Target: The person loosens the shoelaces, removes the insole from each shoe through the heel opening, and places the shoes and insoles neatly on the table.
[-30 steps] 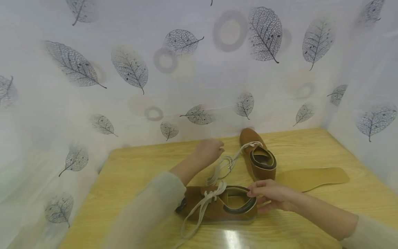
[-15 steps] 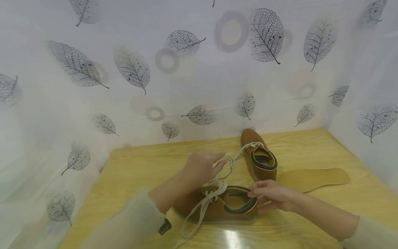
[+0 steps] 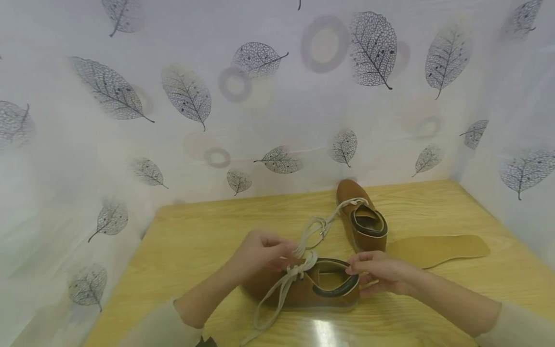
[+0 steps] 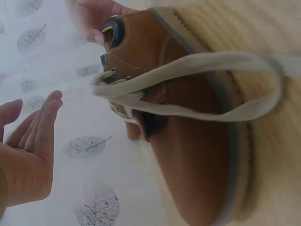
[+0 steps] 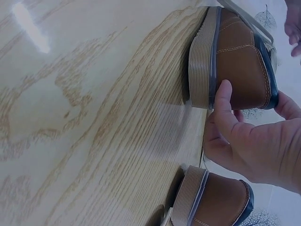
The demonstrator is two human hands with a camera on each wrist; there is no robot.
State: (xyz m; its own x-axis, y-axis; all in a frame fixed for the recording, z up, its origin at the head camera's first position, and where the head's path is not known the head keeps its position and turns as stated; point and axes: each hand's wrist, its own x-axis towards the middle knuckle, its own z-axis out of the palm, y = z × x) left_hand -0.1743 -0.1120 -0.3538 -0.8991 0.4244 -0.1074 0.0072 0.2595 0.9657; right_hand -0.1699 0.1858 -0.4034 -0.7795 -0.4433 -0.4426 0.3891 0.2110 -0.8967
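A brown leather shoe (image 3: 323,301) with a dark padded collar lies sole-down on the table, its toe to the left. My right hand (image 3: 383,272) grips its heel, the thumb and a finger pinching the collar and other fingers against the back, as the right wrist view shows. Over the toe end hovers my left hand (image 3: 262,253), fingers loosely extended and holding nothing; in the left wrist view that hand (image 4: 33,150) is apart from the leather. Beige laces (image 4: 197,89) are threaded through the eyelets, and one long end loops down over the shoe's side.
Behind stands a second brown shoe (image 3: 368,238), toe toward the back wall, its lace (image 3: 312,233) trailing left across the wooden table (image 3: 195,236). A flat tan insole (image 3: 446,248) lies to its right. Leaf-patterned sheeting (image 3: 277,106) surrounds the table's back and sides.
My left hand has come down and toward me from above the second shoe's lace to over the near shoe's toe. The right hand keeps its hold on the heel.
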